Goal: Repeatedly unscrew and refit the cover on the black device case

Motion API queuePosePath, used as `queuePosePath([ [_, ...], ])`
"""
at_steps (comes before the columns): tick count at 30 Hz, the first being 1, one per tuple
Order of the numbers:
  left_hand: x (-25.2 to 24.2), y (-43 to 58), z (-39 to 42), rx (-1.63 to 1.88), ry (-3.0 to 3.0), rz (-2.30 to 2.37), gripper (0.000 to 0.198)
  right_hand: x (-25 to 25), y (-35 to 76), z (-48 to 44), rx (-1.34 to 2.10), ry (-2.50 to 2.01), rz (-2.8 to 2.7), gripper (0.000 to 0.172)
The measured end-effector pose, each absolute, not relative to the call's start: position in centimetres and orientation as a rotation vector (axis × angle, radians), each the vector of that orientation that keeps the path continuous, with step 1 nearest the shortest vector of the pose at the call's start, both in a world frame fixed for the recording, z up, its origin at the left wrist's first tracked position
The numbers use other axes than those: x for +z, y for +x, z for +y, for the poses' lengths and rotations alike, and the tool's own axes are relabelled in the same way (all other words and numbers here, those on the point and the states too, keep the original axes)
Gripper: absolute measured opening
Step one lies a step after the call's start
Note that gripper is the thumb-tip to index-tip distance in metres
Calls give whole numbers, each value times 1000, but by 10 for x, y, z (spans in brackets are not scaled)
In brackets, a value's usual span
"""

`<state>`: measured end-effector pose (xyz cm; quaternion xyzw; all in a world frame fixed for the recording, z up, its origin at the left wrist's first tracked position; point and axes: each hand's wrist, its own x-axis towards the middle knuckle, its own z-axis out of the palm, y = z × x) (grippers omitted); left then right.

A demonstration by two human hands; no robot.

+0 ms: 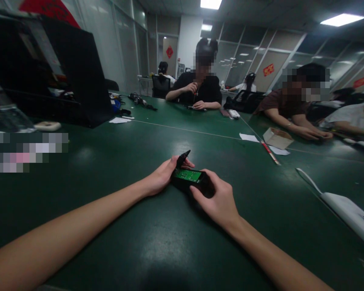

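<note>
In front of me on the table is a black plastic case (185,185), its top uncovered so that a green circuit board (188,175) shows inside. My left hand (164,173) is closed at the case's left end, thumb and fingers on a thin black cover (183,159) that stands tilted up. I cannot tell whether this cover is still joined to the case. My right hand (216,194) grips the case's right end, with the thumb on the near side and the fingers on the far side.
A white power strip (350,214) lies at the right. Beyond it are a small open box (278,138) and a red stick (270,152). A large black panel (75,76) stands at the left. Co-workers sit across the green table (124,250), one person (197,87) directly opposite.
</note>
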<state>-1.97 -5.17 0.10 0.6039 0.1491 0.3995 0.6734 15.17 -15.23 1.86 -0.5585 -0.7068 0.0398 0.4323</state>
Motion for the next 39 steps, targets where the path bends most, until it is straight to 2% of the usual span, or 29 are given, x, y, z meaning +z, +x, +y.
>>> queuePosePath([
  [9, 9, -23, -58, 884, 1837, 399, 39, 16, 156, -153, 60, -1349, -1793, 41],
  [16, 6, -24, -56, 872, 1410, 451, 52, 14, 162, -152, 211, -1259, -1687, 43],
  [20, 3, -23, -55, 740, 1259, 408, 48, 14, 165, -152, 327, -1206, -1676, 44],
  [26, 7, -23, -59, 957, 1365, 474, 44, 18, 162, -151, 570, -1189, -1589, 48],
  [29, 10, -24, -64, 1022, 1508, 557, 46, 19, 160, -150, 639, -1185, -1518, 41],
  [32, 11, -24, -68, 1039, 1600, 582, 46, 20, 160, -148, 649, -1210, -1449, 36],
  [39, 9, -25, -69, 978, 1626, 553, 45, 19, 161, -148, 697, -1212, -1417, 37],
])
